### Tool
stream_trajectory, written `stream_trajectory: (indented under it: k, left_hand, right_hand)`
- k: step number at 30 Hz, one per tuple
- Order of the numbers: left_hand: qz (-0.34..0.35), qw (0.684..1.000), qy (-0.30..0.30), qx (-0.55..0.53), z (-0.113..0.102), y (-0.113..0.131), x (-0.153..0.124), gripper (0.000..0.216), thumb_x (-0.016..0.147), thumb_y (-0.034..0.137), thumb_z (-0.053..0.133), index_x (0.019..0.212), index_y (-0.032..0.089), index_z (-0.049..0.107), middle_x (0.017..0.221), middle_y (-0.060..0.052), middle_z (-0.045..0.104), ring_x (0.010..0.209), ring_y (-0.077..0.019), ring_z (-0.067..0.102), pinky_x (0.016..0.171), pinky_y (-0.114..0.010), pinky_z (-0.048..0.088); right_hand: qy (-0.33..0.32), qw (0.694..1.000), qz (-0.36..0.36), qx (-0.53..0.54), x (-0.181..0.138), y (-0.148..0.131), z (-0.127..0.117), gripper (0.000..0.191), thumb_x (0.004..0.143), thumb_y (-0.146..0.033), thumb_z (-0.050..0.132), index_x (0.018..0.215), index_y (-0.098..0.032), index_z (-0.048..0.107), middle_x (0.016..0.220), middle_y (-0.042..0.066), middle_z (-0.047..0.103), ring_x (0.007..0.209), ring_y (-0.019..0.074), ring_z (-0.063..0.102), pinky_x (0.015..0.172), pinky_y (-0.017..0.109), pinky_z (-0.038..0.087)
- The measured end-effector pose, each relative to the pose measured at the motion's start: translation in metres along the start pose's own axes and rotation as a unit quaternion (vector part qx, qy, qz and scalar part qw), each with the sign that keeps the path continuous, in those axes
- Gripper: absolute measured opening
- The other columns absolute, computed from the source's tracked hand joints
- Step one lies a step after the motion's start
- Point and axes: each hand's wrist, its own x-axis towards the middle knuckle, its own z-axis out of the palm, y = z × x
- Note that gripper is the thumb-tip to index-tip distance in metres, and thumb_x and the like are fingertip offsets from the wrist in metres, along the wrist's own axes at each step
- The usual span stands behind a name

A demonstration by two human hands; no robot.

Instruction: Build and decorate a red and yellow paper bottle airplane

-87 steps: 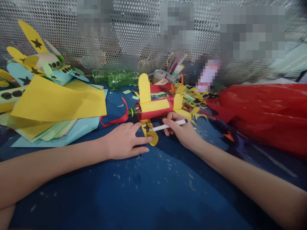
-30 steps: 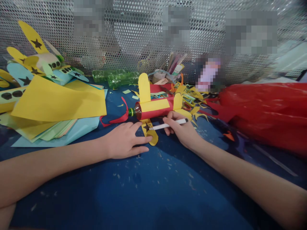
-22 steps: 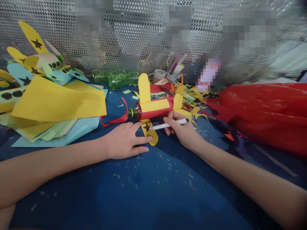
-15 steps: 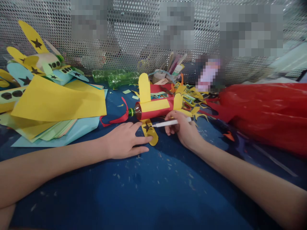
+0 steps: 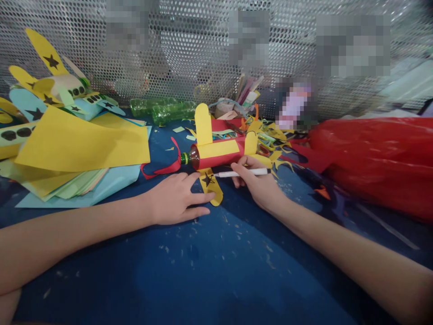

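A toy plane [image 5: 219, 155] made from a bottle wrapped in red and yellow paper lies on the blue table. Its near yellow paper wing [image 5: 214, 194] bears a black star, dark on the left and partly outlined on the right. My left hand [image 5: 177, 198] rests flat with fingers spread, the fingertips on that wing. In my right hand [image 5: 257, 180] a white marker [image 5: 241, 173] is pinched, its tip at the star's right side. A curled red paper strip [image 5: 169, 168] is by the bottle's green neck.
At left lie yellow sheets [image 5: 84, 140] over a stack of coloured paper, with finished paper planes [image 5: 67, 88] behind. Green bottles [image 5: 172, 110], paper scraps [image 5: 270, 135] and a perforated metal screen [image 5: 189, 45] are at the back. A red plastic bag [image 5: 372, 158] bulges at right.
My right hand has shifted slightly and tilted the marker flatter, its tip staying by the star. My left hand and the plane have not visibly moved.
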Motion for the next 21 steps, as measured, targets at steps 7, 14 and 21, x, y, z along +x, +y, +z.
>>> stream_trajectory:
  k: [7, 14, 21]
  left_hand:
    - [0.001, 1.0, -0.001, 0.0, -0.0005, -0.0003, 0.0001, 0.055, 0.099, 0.055, 0.019, 0.138, 0.036, 0.052, 0.129, -0.019, 0.053, 0.095, -0.0289, 0.058, 0.08, -0.045, 0.049]
    - [0.002, 1.0, 0.0, 0.002, -0.0004, -0.0007, -0.0001, 0.055, 0.099, 0.056, 0.018, 0.137, 0.036, 0.053, 0.128, -0.019, 0.052, 0.096, -0.0291, 0.059, 0.08, -0.044, 0.049]
    - [0.003, 1.0, -0.001, -0.001, -0.0009, -0.0006, -0.0003, 0.056, 0.099, 0.055, 0.018, 0.137, 0.035, 0.054, 0.127, -0.019, 0.053, 0.095, -0.0283, 0.058, 0.08, -0.043, 0.049]
  right_hand:
    - [-0.013, 1.0, 0.011, -0.001, -0.0019, -0.0031, 0.0008, 0.03, 0.086, -0.032, 0.065, 0.066, -0.022, 0.045, 0.045, -0.005, 0.056, 0.041, 0.0081, 0.044, 0.043, 0.024, 0.03]
    - [-0.019, 1.0, 0.014, -0.017, -0.0019, -0.001, 0.0005, 0.029, 0.087, -0.032, 0.064, 0.067, -0.022, 0.045, 0.047, -0.005, 0.057, 0.043, 0.0085, 0.045, 0.045, 0.024, 0.032]
    - [-0.02, 0.999, 0.017, -0.027, -0.0013, -0.0017, -0.0002, 0.027, 0.087, -0.032, 0.063, 0.068, -0.022, 0.045, 0.046, -0.005, 0.058, 0.043, 0.0086, 0.045, 0.045, 0.024, 0.032]
